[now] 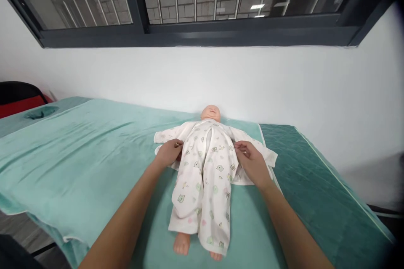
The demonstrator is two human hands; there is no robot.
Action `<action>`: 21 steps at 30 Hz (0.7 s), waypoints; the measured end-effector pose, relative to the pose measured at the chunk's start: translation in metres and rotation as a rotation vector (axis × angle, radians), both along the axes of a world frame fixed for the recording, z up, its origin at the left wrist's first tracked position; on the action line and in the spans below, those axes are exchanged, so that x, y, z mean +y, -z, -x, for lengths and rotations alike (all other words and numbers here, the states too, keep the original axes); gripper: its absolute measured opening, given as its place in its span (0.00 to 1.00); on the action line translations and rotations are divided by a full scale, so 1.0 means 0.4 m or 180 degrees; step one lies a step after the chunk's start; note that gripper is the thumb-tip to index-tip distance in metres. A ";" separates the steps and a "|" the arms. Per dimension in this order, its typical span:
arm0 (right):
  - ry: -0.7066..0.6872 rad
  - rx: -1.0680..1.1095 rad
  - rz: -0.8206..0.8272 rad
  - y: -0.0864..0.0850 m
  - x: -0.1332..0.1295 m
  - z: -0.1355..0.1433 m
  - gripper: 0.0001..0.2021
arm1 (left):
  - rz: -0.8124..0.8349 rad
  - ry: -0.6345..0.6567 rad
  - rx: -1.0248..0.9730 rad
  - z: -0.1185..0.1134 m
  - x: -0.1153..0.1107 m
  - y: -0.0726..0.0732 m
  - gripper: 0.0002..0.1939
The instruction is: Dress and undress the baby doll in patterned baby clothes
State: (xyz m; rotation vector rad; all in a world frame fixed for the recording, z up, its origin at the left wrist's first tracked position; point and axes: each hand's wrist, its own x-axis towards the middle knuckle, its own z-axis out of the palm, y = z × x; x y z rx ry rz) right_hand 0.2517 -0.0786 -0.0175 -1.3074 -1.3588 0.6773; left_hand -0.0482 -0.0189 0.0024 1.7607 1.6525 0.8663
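Note:
A baby doll lies on its back, its head by the wall and its bare feet towards me. It has on a white long-sleeved top, spread out at both sides, and white trousers with a small animal print that reach high over its body. My left hand is closed at the left edge of the trousers, its fingertips partly hidden. On the opposite side, my right hand pinches the trousers' right edge. The doll's arms are hidden in the sleeves.
A light green cloth covers the table under the doll. Darker green quilted fabric lies to the right. A white wall and a dark-framed window stand behind. A red and black chair is at the far left.

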 end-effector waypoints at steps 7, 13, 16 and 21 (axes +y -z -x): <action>-0.0633 0.0318 0.0534 0.042 0.018 0.021 0.11 | -0.0465 0.0200 -0.0617 -0.081 0.126 -0.048 0.12; -0.0326 -0.0176 0.0351 0.038 0.016 0.026 0.11 | -0.0814 0.0726 -0.0561 -0.078 0.159 0.001 0.13; 0.0278 -0.0548 0.0039 0.004 0.051 0.037 0.09 | -0.1353 0.0649 -0.0291 -0.080 0.180 -0.002 0.11; 0.0669 -0.0430 -0.0309 -0.072 0.184 0.067 0.10 | -0.0919 0.0747 -0.0603 -0.125 0.243 -0.035 0.10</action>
